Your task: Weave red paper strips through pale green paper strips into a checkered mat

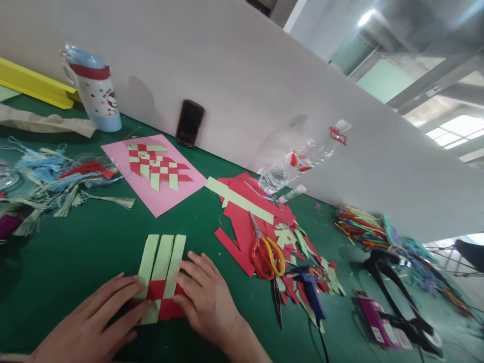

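Note:
A woven paper piece (161, 282) of pale green strips and red strips lies on the green tabletop (68, 252) in front of me. My left hand (88, 322) rests flat against its lower left side, fingers spread. My right hand (207, 302) presses on its right side, with the fingertips on the pale green strips. Neither hand grips it, and the hands hide part of the red weave. Beyond them, a finished red-and-green woven panel (155, 166) sits on a pink sheet (121, 156). Orange-handled scissors (266, 257) lie on red paper scraps (242, 222) to my right.
A blue glue gun (310, 292) lies beside the scraps. Farther back stand a polka-dot tumbler (94, 93), a phone (189, 122) and a clear plastic bottle (298, 161). Tangled blue fibres (49, 181) lie left; coloured sticks (361, 229), a black stand (389, 282) and a purple box (378, 322) lie right.

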Demonstrator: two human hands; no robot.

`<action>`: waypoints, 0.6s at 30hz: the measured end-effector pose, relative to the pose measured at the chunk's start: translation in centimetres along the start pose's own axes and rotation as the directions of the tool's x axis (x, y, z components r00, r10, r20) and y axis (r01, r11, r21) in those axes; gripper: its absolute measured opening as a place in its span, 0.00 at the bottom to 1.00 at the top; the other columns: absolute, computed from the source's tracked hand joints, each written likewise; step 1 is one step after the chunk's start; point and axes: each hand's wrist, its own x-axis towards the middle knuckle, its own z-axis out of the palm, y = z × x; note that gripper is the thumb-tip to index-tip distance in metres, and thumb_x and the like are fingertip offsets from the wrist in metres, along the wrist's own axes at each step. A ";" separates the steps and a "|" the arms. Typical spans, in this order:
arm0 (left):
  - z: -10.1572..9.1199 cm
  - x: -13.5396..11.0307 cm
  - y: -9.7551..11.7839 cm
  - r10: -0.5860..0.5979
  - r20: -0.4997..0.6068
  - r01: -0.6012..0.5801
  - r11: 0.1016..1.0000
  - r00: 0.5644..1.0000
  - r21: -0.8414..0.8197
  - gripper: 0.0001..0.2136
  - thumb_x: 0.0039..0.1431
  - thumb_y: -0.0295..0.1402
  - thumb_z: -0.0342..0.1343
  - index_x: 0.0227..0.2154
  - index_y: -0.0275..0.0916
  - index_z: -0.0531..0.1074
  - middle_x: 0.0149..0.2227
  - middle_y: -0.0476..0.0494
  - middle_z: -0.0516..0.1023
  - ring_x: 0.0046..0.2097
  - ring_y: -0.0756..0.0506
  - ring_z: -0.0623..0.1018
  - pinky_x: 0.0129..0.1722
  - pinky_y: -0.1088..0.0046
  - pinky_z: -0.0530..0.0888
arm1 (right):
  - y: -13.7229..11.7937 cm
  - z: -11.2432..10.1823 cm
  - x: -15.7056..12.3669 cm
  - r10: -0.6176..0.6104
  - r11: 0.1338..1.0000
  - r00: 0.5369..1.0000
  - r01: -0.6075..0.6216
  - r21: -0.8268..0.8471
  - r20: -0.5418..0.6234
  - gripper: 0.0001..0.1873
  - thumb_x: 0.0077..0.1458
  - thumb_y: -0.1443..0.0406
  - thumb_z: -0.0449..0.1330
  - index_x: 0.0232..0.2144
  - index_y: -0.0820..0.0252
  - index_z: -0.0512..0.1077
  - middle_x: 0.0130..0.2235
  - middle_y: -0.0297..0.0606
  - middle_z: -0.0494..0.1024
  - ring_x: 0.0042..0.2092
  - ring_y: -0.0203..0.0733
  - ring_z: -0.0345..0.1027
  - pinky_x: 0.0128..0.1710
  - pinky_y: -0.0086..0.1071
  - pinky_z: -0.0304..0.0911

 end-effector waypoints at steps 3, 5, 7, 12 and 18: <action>0.6 0.3 0.8 -0.024 -0.015 0.023 0.996 1.000 -0.081 0.16 0.74 0.33 0.47 0.48 0.53 0.81 0.50 0.54 0.83 0.57 0.45 0.75 0.73 0.69 0.53 | -0.1 0.4 0.0 -0.015 1.000 0.999 0.016 -0.011 0.033 0.16 0.74 0.55 0.57 0.56 0.56 0.75 0.59 0.41 0.81 0.69 0.51 0.65 0.73 0.49 0.57; 0.8 0.3 0.8 -0.013 0.001 0.013 0.992 1.000 -0.127 0.16 0.74 0.33 0.47 0.49 0.54 0.80 0.49 0.55 0.83 0.57 0.46 0.75 0.72 0.71 0.52 | 0.0 0.6 0.1 -0.015 1.000 0.998 0.017 -0.021 0.055 0.16 0.73 0.55 0.58 0.55 0.55 0.76 0.59 0.40 0.81 0.69 0.51 0.64 0.73 0.49 0.56; 0.8 0.2 0.6 -0.028 0.012 0.029 0.988 1.000 -0.149 0.17 0.72 0.30 0.47 0.50 0.55 0.80 0.49 0.55 0.83 0.57 0.46 0.75 0.72 0.71 0.53 | 0.0 0.6 0.2 -0.016 0.999 0.998 0.018 -0.032 0.069 0.16 0.72 0.55 0.59 0.55 0.55 0.75 0.59 0.40 0.81 0.70 0.50 0.64 0.73 0.49 0.57; -0.4 0.8 -0.3 0.077 0.102 -0.074 0.997 0.992 -0.036 0.15 0.69 0.32 0.53 0.52 0.55 0.79 0.51 0.54 0.82 0.55 0.46 0.77 0.67 0.70 0.61 | -0.3 -0.8 -0.1 -0.011 0.998 0.999 0.013 -0.068 0.039 0.19 0.71 0.57 0.61 0.59 0.59 0.74 0.62 0.47 0.78 0.70 0.53 0.64 0.70 0.52 0.63; -0.8 5.4 -0.7 0.262 0.112 -0.265 0.964 0.958 0.006 0.21 0.69 0.49 0.57 0.61 0.52 0.74 0.65 0.51 0.77 0.68 0.42 0.71 0.77 0.62 0.41 | -1.5 -1.1 -2.0 0.031 0.996 0.996 -0.037 -0.077 -0.079 0.14 0.74 0.62 0.56 0.55 0.59 0.77 0.57 0.44 0.82 0.67 0.51 0.69 0.70 0.50 0.64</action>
